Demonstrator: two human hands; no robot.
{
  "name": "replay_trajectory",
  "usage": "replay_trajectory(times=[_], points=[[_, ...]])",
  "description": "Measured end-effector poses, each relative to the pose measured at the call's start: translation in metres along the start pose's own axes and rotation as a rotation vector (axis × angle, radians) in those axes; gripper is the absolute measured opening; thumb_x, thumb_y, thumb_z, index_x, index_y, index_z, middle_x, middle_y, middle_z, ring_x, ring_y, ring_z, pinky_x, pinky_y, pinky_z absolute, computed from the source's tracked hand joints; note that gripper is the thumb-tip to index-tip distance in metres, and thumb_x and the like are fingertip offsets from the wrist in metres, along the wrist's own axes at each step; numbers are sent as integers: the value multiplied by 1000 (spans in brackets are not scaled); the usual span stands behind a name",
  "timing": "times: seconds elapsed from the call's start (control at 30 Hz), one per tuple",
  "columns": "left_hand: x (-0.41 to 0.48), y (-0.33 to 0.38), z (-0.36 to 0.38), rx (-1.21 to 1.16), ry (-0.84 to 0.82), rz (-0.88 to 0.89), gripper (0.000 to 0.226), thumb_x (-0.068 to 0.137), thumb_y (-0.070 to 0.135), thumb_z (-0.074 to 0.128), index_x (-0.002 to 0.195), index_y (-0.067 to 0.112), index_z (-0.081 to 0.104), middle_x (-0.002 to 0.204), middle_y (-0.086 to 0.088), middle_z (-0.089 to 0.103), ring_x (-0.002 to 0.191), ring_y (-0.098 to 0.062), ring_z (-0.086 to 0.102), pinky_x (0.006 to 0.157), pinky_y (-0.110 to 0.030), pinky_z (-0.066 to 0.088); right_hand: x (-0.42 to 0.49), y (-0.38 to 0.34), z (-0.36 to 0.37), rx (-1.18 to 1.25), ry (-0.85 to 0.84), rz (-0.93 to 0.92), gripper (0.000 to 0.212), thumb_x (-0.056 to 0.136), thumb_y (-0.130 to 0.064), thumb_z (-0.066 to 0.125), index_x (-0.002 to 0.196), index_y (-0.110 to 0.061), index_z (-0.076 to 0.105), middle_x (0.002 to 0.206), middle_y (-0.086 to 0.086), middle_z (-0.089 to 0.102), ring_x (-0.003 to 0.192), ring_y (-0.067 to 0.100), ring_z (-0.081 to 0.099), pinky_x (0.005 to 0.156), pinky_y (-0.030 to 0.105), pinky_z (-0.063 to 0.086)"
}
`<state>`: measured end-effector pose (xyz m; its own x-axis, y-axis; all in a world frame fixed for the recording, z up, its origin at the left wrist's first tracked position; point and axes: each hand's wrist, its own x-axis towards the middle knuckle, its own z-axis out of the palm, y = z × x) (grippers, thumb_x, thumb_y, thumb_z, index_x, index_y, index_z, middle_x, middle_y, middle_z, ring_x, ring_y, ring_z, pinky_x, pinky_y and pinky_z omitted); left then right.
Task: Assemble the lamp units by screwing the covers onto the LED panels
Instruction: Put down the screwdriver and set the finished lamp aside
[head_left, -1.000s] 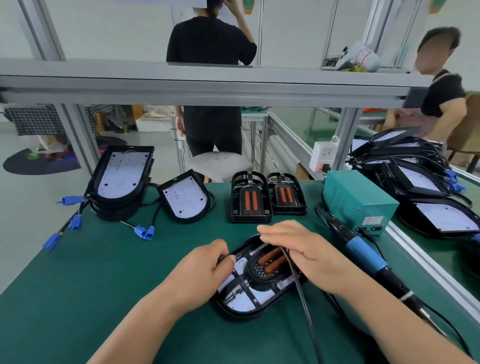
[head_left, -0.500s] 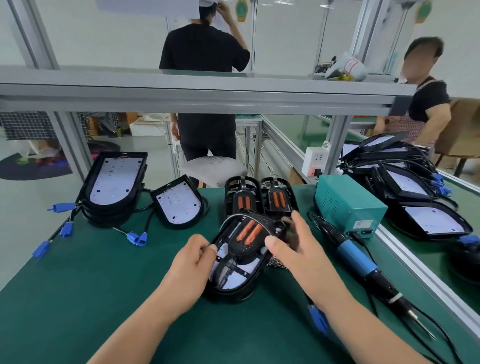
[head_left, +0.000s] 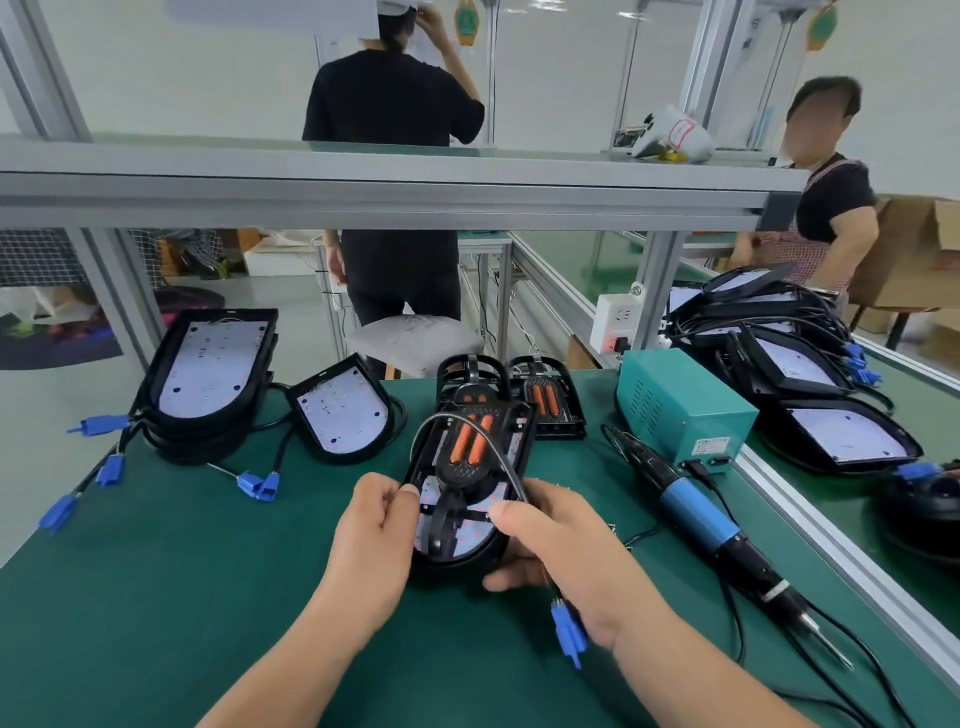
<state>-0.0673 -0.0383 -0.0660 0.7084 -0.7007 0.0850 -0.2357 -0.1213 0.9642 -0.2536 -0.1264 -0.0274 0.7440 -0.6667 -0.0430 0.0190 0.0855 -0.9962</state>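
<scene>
the lamp unit (head_left: 467, 493) is held between both hands above the green mat (head_left: 156, 597), tilted, with its rounded near end toward the wearer. the left hand (head_left: 374, 540) grips its left rim, fingers curled and thumb tip on the edge. the right hand (head_left: 561, 556) clasps the right side, thumb pressed on the face and the other fingers wrapped under the near end.

the unit is a black plastic shell holding a flat white led panel (head_left: 470, 543). a black ribbed cover (head_left: 467, 447) with two orange cylinders lies over the panel. a grey cable (head_left: 501, 457) arches over the cover and passes under the right palm, and a blue connector (head_left: 569, 631) hangs below that hand.

two spare covers (head_left: 545, 400) lie behind the unit. to the left are a stack of panel shells (head_left: 208, 374) and a single shell (head_left: 345, 410), each with a white board inside. a blue-handled electric screwdriver (head_left: 696, 514) lies on the mat to the right, beside a teal metal box (head_left: 680, 410).
</scene>
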Motion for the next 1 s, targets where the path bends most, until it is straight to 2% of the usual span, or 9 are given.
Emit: replay_trajectory(times=[0.13, 0.23, 0.3, 0.37, 0.5, 0.63, 0.7, 0.83, 1.0], points=[[-6, 7, -2, -100, -99, 25, 36, 85, 63, 59, 80, 27, 54, 65, 4, 41, 56, -17, 34, 52, -32, 32, -2, 1, -3, 68, 115, 42, 27, 96, -13, 54, 107, -12, 79, 107, 16, 80, 80, 25, 73, 66, 36, 63], [-10, 7, -3, -187, -166, 58, 53, 88, 74, 54, 83, 21, 55, 60, -2, 34, 50, -17, 25, 43, -24, 25, -5, -2, -14, 102, 156, 34, 30, 90, -16, 55, 111, -5, 74, 103, 18, 79, 75, 28, 71, 62, 37, 62], [-11, 7, -3, -185, -183, 95, 63, 95, 76, 51, 94, 13, 59, 61, -8, 50, 47, -16, 26, 42, -23, 26, -11, -6, -23, 130, 179, -2, 29, 85, -18, 56, 102, -11, 78, 98, 17, 79, 71, 27, 70, 59, 35, 61], [-11, 7, -1, -192, -190, 113, 57, 97, 66, 46, 102, 13, 66, 73, -13, 70, 44, -16, 30, 42, -23, 29, -21, -9, -36, 141, 203, -57, 29, 86, -20, 56, 101, -13, 80, 97, 18, 78, 69, 27, 67, 58, 34, 59], [-8, 5, -1, -166, -229, 135, 49, 94, 59, 44, 100, 19, 70, 74, -16, 70, 44, -17, 31, 42, -22, 32, -48, -18, -71, 132, 300, -181, 30, 89, -24, 58, 108, -13, 78, 102, 23, 77, 71, 31, 66, 59, 35, 59], [-3, -6, -1, -139, -238, 181, 40, 95, 61, 46, 93, 33, 73, 70, -14, 69, 43, -17, 34, 42, -17, 33, -86, -33, -117, 130, 496, -313, 31, 91, -22, 59, 113, -12, 78, 101, 23, 78, 71, 29, 68, 56, 37, 59], [0, -13, -1, -128, -214, 205, 49, 95, 73, 51, 101, 30, 74, 69, -12, 69, 42, -16, 37, 43, -13, 34, -109, -43, -144, 91, 605, -368, 31, 92, -22, 58, 113, -12, 78, 100, 24, 78, 69, 30, 69, 56, 37, 59], [1, -19, -2, -142, -185, 168, 77, 80, 91, 52, 108, 23, 74, 68, -10, 70, 40, -15, 37, 46, -8, 33, -154, -59, -201, 74, 871, -478, 25, 94, -20, 60, 106, -7, 78, 95, 19, 78, 68, 28, 70, 56, 35, 61], [4, -20, -2, -153, -229, 129, 82, 79, 94, 52, 107, 21, 74, 65, -10, 69, 39, -27, 35, 44, -6, 33, -195, -70, -254, 86, 1078, -543, 21, 97, -17, 57, 106, -5, 71, 72, -3, 76, 53, 10, 68, 54, 29, 63]])
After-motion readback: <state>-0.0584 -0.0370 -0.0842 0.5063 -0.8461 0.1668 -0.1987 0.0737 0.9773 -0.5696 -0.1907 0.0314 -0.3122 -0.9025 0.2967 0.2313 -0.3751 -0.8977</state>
